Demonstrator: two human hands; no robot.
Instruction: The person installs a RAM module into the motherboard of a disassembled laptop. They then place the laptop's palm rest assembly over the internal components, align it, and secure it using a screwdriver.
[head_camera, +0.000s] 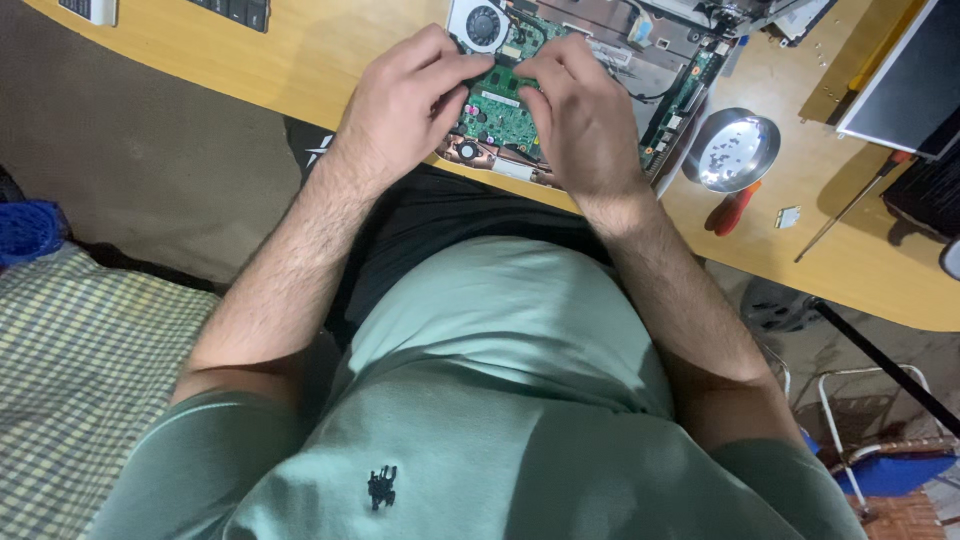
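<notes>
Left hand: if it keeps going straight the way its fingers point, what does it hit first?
Likely the right hand: the left hand points rightward over the green circuit board, and their fingertips nearly meet above the small upright module. Depth is unclear.

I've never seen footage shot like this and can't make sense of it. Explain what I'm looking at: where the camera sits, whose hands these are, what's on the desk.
There is one picture, from a camera worn on the person's head, looking down over their green shirt to the desk. There is no machine: the two bare hands are the wearer's own.

The left hand and right hand meet over an opened laptop on the wooden desk. Their fingertips press or pinch a small part on the green circuit board; the part itself is hidden, so the grip cannot be judged. A round cooling fan sits above the board.

To the right lie a metal bowl holding small screws, a red-handled tool and a slim screwdriver.
</notes>
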